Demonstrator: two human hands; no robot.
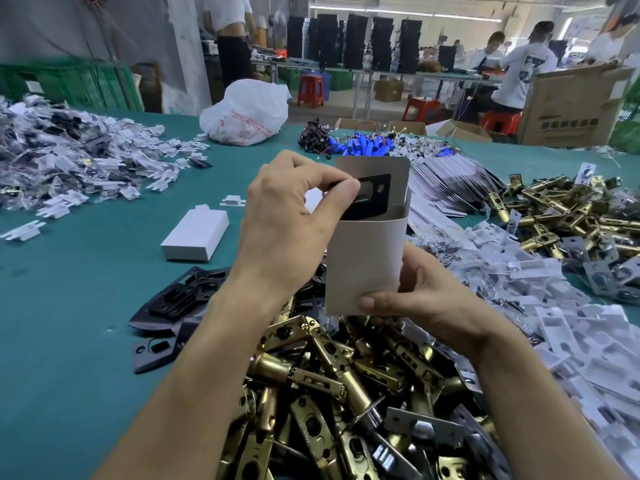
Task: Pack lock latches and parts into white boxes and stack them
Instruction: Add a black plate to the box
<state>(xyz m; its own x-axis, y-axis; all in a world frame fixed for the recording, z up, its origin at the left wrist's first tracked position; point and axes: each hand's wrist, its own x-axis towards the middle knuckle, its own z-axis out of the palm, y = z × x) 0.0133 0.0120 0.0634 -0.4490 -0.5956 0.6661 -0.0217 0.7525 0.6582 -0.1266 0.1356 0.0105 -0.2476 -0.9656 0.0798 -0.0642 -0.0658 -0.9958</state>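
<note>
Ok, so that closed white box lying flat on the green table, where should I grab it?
Come from above and pinch the closed white box across its two long sides, near the middle. It lies flat with bare table along both long sides, and the far end seems to carry the tuck flap, so avoid that end.

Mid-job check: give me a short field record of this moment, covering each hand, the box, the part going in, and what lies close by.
left hand: pinches black plate, partly inside the box top
right hand: grips lower end of open white box, held upright
box flap: open, standing behind the plate
closed white box: lies on teal table, left of the hands
brass latches: pile beneath the hands
spare black plates: heap left of the latches
white plastic inserts: heap to the right
</note>
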